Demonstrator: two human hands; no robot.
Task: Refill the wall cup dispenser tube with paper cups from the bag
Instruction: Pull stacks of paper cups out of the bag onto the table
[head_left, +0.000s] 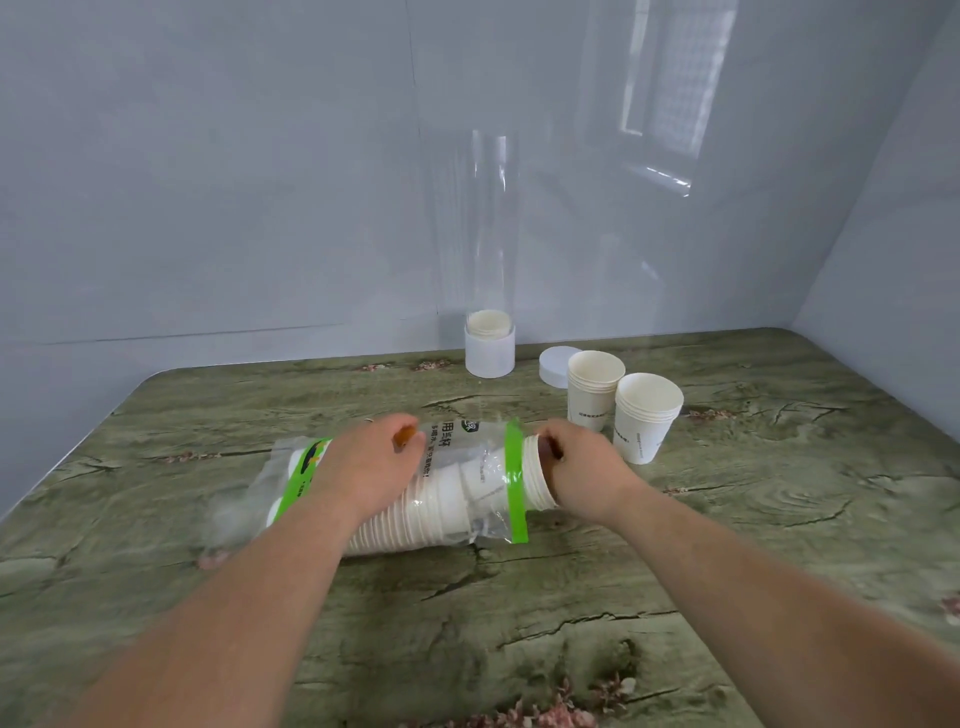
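- Bag (395, 493) lay on its side mid-table (519, 649), green-banded mouth toward 3 o'clock, far end toward 9.
- Left hand (371, 462) lay over the bag's middle, fingers curled over the far side and gripping it. Judged purpose: pin the film so that only the contents slide.
- Right hand (582, 467) sat at the mouth, at 3 o'clock of the left. Its fingers were hooked narrowly round the rim end of the cups (535, 480), and one digit seemed tucked inside the outermost cup. Judged purpose: draw the nested sleeve out toward 3 o'clock.
- Cups: white paper, tightly nested, rims facing 3 o'clock. A few rims stood clear of the mouth; most of the sleeve was inside the film. More cups seemed to lie loose beside it in the bag (glare on the plastic prevented a count).
- Tube (491, 223) stood upright by the wall at 1 o'clock of the bag, well apart. It was clear and nearly empty; only a few rims showed in its white base (489, 356).
- Cap (551, 366) lay on the table at 3 o'clock of the base, so I judged the tube's top to be open for loading.
- Far stack (595, 389) and near stack (647, 415) stood mouth-up at 1–2 o'clock of the right hand, near it; probably staged for the tube.
- Progress, judged: early, with almost the whole tube to fill.
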